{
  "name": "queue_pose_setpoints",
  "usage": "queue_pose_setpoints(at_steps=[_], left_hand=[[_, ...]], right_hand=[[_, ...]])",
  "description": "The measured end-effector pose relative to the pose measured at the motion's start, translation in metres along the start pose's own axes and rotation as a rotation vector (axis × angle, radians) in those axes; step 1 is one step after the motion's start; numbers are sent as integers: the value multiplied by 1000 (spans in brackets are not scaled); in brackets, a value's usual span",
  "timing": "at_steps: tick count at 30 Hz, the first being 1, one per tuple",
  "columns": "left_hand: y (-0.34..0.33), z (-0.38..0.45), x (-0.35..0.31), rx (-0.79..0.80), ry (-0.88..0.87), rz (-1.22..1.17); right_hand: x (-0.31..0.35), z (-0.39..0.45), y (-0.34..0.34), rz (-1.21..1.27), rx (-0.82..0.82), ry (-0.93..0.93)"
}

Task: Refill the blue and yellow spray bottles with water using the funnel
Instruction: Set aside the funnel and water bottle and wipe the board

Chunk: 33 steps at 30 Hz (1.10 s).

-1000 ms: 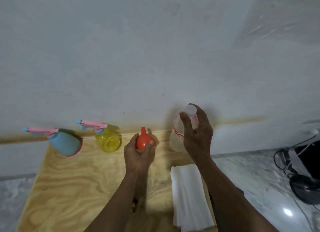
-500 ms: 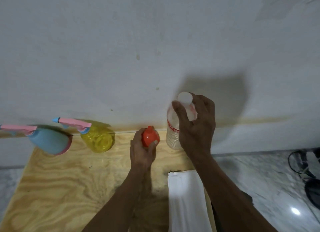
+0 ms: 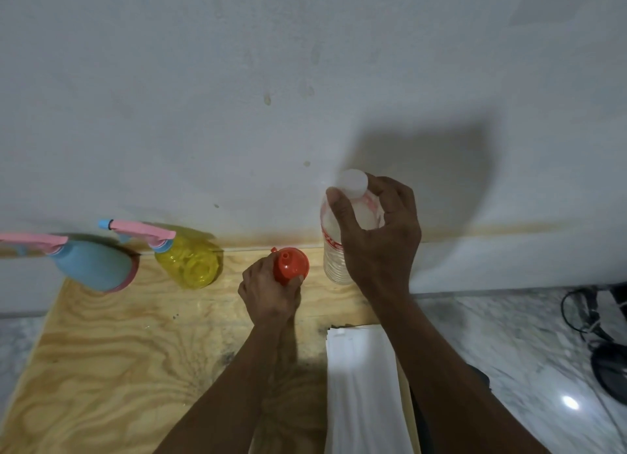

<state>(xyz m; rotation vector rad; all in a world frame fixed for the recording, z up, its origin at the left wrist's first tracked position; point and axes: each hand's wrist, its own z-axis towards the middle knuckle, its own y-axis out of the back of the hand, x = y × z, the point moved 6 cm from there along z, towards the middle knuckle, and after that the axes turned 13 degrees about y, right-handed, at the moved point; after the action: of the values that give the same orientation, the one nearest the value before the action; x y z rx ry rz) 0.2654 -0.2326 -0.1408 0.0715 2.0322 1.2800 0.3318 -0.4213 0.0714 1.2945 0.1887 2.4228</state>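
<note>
A blue spray bottle (image 3: 93,267) with a pink trigger head stands at the far left of the plywood board (image 3: 112,352). To its right is a yellow spray bottle (image 3: 190,267), also with a pink head. My left hand (image 3: 268,291) grips an orange funnel (image 3: 291,265), spout up, at the board's back edge. My right hand (image 3: 376,236) wraps around the neck of a clear water bottle (image 3: 332,263) with a white cap (image 3: 353,182), standing by the wall. Both spray bottles carry their heads.
A stack of white paper sheets (image 3: 363,385) lies at the board's right side, under my right forearm. A white wall (image 3: 305,80) rises right behind the bottles. Black cables (image 3: 590,318) and a dark round object lie on the marble floor at the right.
The view has shifted so the spray bottles sit further left. My right hand has closed more firmly around the water bottle's neck. My left hand has tilted the funnel slightly.
</note>
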Motion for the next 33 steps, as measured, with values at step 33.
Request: queue_pose_setpoints(at_steps=[33], left_hand=[[63,-188,116,250,-345,123]], right_hand=[[-42,-250,81,-244,342,-493]])
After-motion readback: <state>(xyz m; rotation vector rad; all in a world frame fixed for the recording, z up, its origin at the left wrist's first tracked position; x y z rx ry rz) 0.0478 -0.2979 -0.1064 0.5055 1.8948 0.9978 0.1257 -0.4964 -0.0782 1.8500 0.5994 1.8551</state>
